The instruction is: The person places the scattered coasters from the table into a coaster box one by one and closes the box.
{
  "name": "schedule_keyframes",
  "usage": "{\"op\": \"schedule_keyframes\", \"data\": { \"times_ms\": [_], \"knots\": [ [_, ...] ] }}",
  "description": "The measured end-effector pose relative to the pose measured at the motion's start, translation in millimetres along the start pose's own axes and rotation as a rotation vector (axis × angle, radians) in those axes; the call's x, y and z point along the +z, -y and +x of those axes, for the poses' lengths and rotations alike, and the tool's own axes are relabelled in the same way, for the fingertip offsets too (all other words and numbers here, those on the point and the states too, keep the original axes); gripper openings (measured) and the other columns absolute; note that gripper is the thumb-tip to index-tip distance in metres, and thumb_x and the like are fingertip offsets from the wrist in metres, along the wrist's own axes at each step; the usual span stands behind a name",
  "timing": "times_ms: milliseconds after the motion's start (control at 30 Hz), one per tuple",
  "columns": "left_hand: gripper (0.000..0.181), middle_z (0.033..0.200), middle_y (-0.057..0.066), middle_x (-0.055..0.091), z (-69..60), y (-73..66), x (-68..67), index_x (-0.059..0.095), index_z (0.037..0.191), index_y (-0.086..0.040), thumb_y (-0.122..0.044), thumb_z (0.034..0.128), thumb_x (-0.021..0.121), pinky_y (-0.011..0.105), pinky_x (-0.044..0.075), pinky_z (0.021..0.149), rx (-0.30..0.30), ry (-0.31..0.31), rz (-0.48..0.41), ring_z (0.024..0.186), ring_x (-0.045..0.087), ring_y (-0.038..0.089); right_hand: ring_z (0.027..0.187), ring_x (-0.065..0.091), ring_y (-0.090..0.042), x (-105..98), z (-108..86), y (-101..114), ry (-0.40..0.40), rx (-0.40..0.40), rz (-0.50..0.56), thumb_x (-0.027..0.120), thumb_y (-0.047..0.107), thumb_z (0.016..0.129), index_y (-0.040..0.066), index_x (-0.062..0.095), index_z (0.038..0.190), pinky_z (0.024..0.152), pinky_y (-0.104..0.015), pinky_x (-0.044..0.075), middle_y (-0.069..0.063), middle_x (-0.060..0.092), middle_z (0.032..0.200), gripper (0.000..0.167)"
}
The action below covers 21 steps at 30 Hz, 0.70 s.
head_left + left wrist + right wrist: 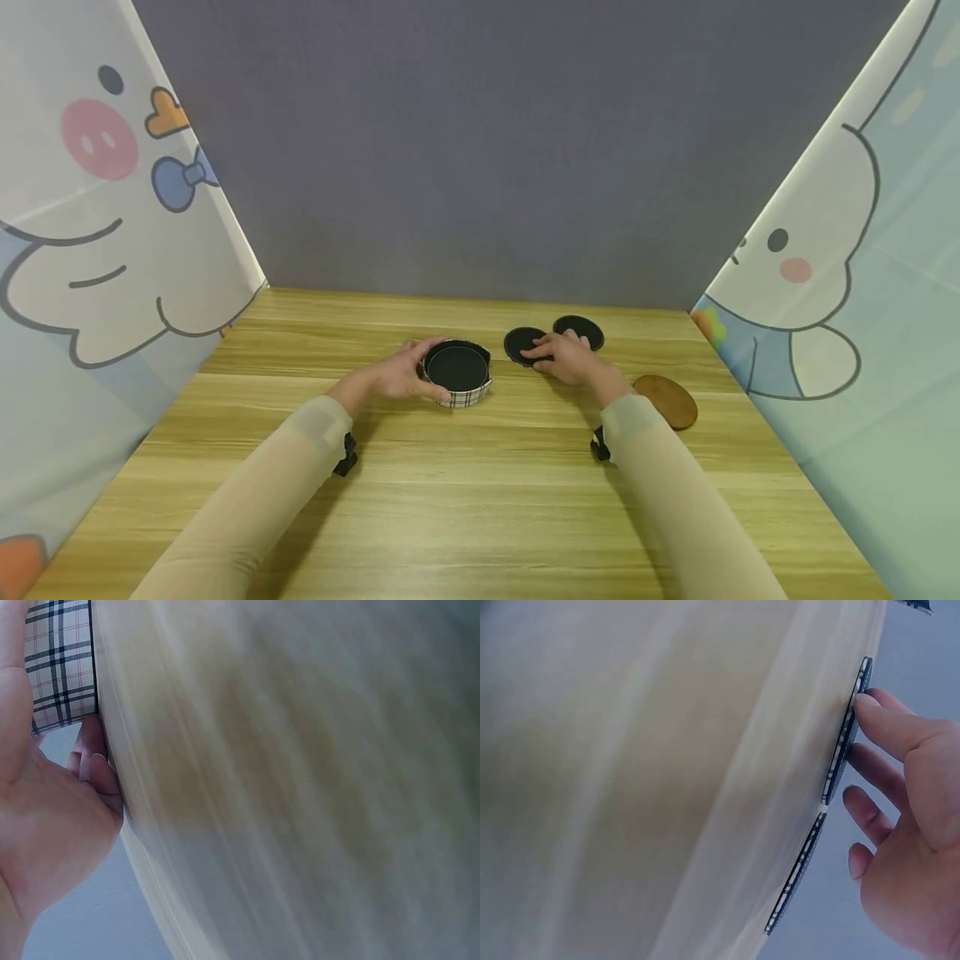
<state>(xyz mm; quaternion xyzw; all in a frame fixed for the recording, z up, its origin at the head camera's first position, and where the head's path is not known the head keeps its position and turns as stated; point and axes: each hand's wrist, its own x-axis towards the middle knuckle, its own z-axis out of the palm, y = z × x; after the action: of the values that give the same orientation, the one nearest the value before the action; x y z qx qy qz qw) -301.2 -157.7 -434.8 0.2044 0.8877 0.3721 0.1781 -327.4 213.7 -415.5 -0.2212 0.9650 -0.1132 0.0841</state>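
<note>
On the table stands a round coaster holder with a plaid outer wall and a dark inside; its front wall has an opening at the right. My left hand grips it from the left, thumb at the near side and fingers at the far side. In the left wrist view, the plaid wall lies between thumb and fingers. My right hand touches the top of a round black coaster that lies flat, its thumb and fingertips on it. Another black coaster lies just behind that hand.
A brown oval piece, flat-looking, lies on the wooden table by the right forearm. A grey panel rises behind the table's far edge. Cartoon-printed sheets stand along both sides.
</note>
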Motion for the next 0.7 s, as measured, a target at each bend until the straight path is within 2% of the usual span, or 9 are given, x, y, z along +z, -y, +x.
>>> {"op": "schedule_keyframes", "data": {
  "times_ms": [267, 500, 700],
  "knots": [
    [0.124, 0.166, 0.029, 0.025, 0.4, 1.2, -0.2, 0.019, 0.177, -0.03, -0.056, 0.0828, 0.095, 0.077, 0.031, 0.122, -0.003, 0.004, 0.003, 0.147, 0.039, 0.053, 0.136, 0.046, -0.039, 0.1, -17.9, 2.5, 0.011, -0.054, -0.001, 0.067, 0.029, 0.111, 0.031, 0.067, 0.153, 0.097, -0.049, 0.03, -0.01, 0.049, 0.171, 0.042],
    [0.124, 0.166, 0.029, 0.025, -1.4, -0.2, 0.0, 0.018, 0.177, -0.029, -0.056, 0.0836, 0.095, 0.075, 0.032, 0.122, 0.001, 0.004, 0.004, 0.146, 0.04, 0.053, 0.143, 0.043, -0.043, 2.4, -26.2, 1.9, 0.008, -0.087, 0.011, 0.068, 0.029, 0.11, 0.031, 0.068, 0.152, 0.105, -0.059, 0.032, -0.012, 0.05, 0.169, 0.041],
    [0.124, 0.165, 0.029, 0.026, -1.1, 0.3, -0.4, 0.018, 0.177, -0.029, -0.057, 0.0829, 0.095, 0.074, 0.033, 0.121, 0.001, 0.006, 0.001, 0.144, 0.041, 0.051, 0.146, 0.041, -0.042, 4.1, -31.4, 0.2, 0.021, -0.084, 0.026, 0.068, 0.031, 0.11, 0.035, 0.068, 0.151, 0.111, -0.065, 0.031, -0.01, 0.051, 0.168, 0.041]
  ]
}}
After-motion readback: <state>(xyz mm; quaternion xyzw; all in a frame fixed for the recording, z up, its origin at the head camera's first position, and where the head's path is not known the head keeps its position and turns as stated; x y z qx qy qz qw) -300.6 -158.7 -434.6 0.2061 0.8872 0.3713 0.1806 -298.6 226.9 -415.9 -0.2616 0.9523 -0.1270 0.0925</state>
